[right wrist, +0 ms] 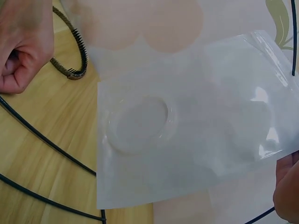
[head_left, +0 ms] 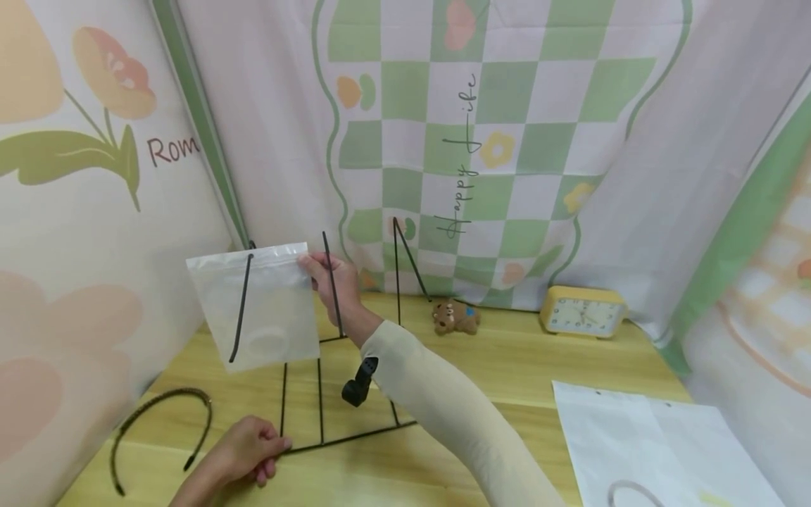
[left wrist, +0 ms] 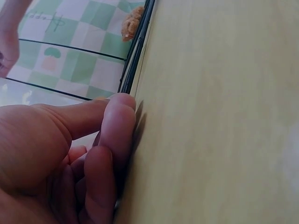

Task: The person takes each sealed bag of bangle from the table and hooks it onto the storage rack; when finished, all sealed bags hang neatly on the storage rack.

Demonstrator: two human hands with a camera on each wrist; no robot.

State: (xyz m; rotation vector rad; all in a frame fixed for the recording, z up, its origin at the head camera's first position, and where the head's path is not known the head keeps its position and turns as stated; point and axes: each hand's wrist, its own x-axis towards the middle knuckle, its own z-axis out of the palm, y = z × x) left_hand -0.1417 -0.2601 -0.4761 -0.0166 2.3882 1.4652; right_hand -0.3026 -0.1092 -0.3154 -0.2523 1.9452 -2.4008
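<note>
My right hand point(head_left: 338, 282) pinches the top right corner of a translucent zip bag point(head_left: 272, 310). A pale ring-shaped thing point(right wrist: 140, 123) shows inside the bag, near its bottom. The bag hangs at the left prong point(head_left: 241, 310) of a black wire rack point(head_left: 321, 401); this prong slants down in front of the bag from its top edge. Another prong point(head_left: 332, 282) crosses in front of my right hand. Down on the table, my left hand point(head_left: 243, 451) grips the rack's front left base corner between thumb and fingers, seen close in the left wrist view.
A dark toothed headband point(head_left: 161, 394) lies left of the rack on the wooden table point(head_left: 481, 451). Behind the rack are a small brown toy bear point(head_left: 455, 317) and a yellow clock point(head_left: 583, 311). A larger white bag point(head_left: 659, 443) lies at the front right. Printed curtains surround the table.
</note>
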